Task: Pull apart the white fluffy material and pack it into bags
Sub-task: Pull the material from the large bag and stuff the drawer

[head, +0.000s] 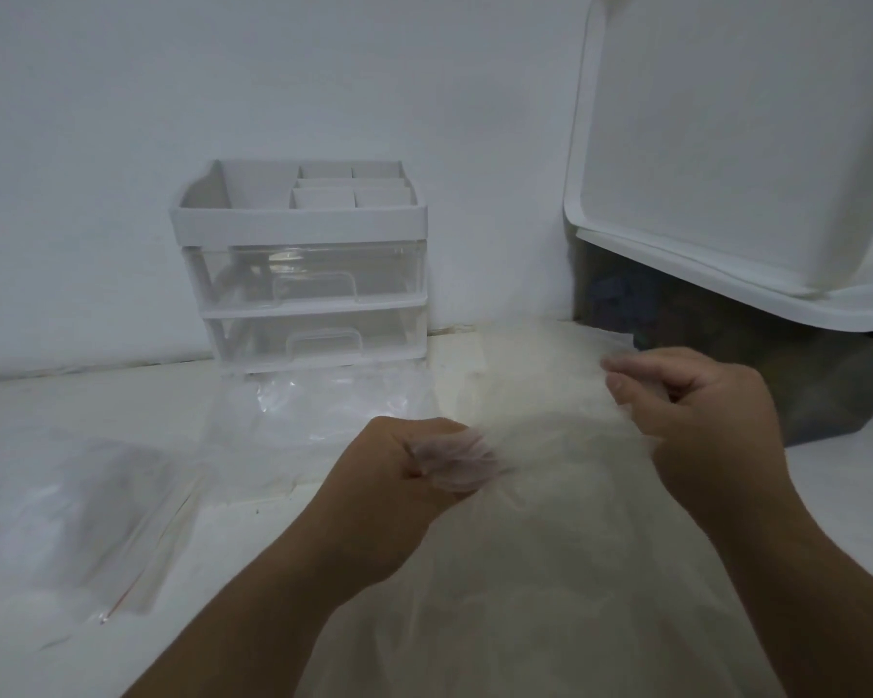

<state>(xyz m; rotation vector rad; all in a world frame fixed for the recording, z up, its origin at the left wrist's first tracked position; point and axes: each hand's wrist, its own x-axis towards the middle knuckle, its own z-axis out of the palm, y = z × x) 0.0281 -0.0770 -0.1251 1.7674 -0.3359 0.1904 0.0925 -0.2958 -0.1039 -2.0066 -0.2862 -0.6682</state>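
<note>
White fluffy material (550,571) lies heaped nearest us on the tabletop (253,536). Left hand (414,466) and right hand (686,400), both pinched onto it, stretch a tuft — pulling-apart step. Next we'd tear free, then reach the bags (318,410).

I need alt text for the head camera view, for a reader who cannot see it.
Two bare hands, left hand and right hand, grip and stretch white fluffy material over a white table. Clear plastic bags lie left; a drawer organizer stands behind.
</note>
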